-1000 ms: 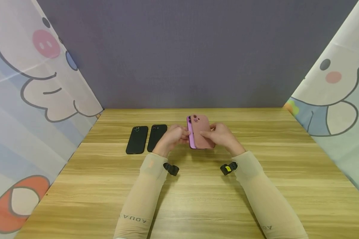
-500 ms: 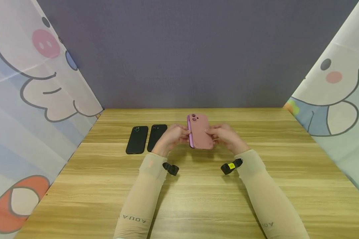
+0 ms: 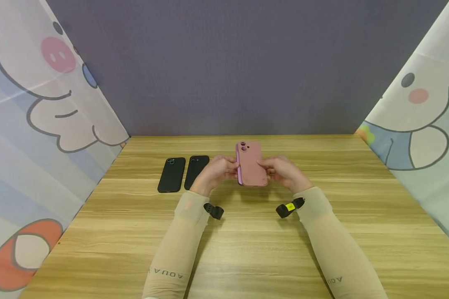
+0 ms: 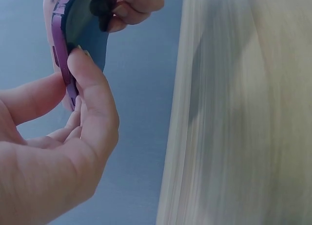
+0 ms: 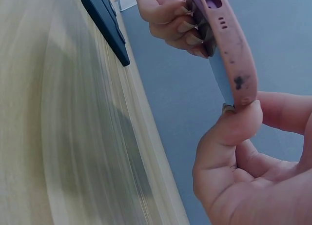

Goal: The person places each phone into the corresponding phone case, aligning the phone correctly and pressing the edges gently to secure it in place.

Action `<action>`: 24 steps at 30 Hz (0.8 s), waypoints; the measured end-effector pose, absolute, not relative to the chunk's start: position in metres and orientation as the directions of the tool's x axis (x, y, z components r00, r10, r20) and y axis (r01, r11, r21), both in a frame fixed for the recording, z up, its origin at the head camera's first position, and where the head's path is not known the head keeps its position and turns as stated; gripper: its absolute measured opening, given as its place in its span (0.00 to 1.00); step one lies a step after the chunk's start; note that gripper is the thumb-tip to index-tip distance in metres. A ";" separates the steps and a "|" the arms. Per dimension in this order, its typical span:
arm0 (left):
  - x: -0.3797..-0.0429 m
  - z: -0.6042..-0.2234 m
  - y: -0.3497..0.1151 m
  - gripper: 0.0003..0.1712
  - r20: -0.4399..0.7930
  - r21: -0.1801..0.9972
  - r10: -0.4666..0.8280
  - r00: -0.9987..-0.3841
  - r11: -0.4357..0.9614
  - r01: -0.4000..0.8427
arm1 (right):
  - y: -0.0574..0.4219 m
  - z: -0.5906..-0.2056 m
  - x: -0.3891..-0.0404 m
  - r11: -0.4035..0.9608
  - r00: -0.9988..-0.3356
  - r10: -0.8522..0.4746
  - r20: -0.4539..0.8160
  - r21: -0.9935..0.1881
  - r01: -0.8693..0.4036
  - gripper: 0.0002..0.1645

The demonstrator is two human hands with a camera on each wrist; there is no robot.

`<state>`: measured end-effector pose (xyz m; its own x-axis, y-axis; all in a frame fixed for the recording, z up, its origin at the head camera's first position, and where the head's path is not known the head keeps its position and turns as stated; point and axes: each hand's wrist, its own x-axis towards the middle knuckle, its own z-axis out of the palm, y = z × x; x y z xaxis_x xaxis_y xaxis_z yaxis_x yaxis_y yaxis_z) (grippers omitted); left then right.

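Observation:
A pink phone case (image 3: 252,168) with camera cutouts lies over the back of a purple phone (image 4: 59,42), both held up above the table. In the head view only the phone's left edge shows beside the case. My left hand (image 3: 216,169) pinches that left edge between thumb and fingers. On the other side, my right hand (image 3: 284,171) pinches the case's right edge, thumb on its back. Dark marks and small holes show on the case's bottom rim in the right wrist view. How far the phone sits inside the case is partly hidden.
Two black phones or phone cases, one (image 3: 171,175) farther left and one (image 3: 196,169) close to my left hand, lie on the wooden table (image 3: 247,249). A grey panel (image 3: 224,70) stands at the table's back edge, with cartoon-printed cloths on both sides.
The pink case has shifted left and turned to line up more closely over the purple phone, covering more of it. My right thumb has moved out to the case's right edge.

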<state>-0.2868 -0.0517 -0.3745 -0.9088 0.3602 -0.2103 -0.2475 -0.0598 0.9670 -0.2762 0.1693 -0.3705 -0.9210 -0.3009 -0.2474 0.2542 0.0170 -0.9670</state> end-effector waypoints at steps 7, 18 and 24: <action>-0.286 -0.374 -0.053 0.10 -0.222 0.964 0.366 -0.904 -0.054 -0.259 | 0.169 -0.370 -0.276 -0.034 -0.911 -0.326 -0.253 -0.960 0.279 0.08; -0.283 -0.372 -0.054 0.18 -0.202 0.970 0.400 -0.894 -0.046 -0.240 | 0.166 -0.370 -0.275 -0.031 -0.903 -0.342 -0.260 -0.957 0.287 0.09; -0.283 -0.373 -0.054 0.16 -0.182 0.977 0.394 -0.901 -0.031 -0.211 | 0.164 -0.369 -0.275 -0.034 -0.902 -0.344 -0.263 -0.956 0.292 0.11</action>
<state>-0.2833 -0.0536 -0.3728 -0.9008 0.3943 -0.1819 -0.2109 -0.0309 0.9770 -0.2751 0.1642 -0.3691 -0.9016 -0.3436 -0.2627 0.2915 -0.0341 -0.9560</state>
